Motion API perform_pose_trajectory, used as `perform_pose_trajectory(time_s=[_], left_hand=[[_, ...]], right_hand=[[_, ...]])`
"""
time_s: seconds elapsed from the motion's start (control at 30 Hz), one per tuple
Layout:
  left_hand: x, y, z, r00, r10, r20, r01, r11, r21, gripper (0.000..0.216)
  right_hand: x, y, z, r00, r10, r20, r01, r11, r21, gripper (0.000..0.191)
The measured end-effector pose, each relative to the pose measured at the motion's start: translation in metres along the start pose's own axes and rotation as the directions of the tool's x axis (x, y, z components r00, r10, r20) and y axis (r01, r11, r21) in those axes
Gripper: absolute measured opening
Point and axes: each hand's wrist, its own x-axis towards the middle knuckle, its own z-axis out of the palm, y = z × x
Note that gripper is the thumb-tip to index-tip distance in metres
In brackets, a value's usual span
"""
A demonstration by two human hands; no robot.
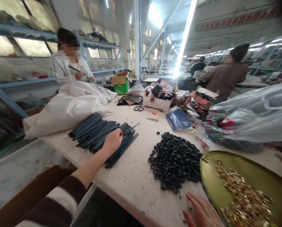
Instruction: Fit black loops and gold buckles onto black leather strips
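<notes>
My left hand [112, 140] reaches out onto a heap of dark blue-black straps [100, 134] on the white table [131, 176]; its fingers curl down onto the straps, and whether they grip one is hidden. My right hand [202, 212] lies flat on the table's near edge with fingers stretched out, holding nothing. It rests just below a pile of small black rings [175, 160] and beside a round gold tray [261, 176] that holds several gold metal buckles [243, 195].
A big white sack [69, 108] lies at the table's left. A grey plastic bag [254, 116] sits at the right. Scissors [138, 108], a blue booklet [178, 119], boxes and leather scraps crowd the far side. Two people work beyond the table.
</notes>
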Motion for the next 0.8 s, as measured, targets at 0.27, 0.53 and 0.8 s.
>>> perform_pose_trajectory(time_s=[0.27,0.53,0.8], left_hand=[[-0.135,0.083,0.051,0.659,0.325,0.679,0.448,0.556,-0.701,0.014],[-0.176,0.11,0.073,0.554,0.173,0.814,0.815,0.084,-0.573,0.029],[-0.18,0.113,0.07,0.515,0.209,0.832,0.842,0.058,-0.536,0.041]], right_hand=[[0.037,-0.023,-0.02,0.93,0.339,0.14,-0.361,0.915,0.18,0.021],[0.077,-0.019,-0.01,0.904,0.296,0.307,-0.321,0.947,0.033,0.012],[0.056,-0.001,-0.019,0.902,0.325,0.284,-0.342,0.939,0.011,0.023]])
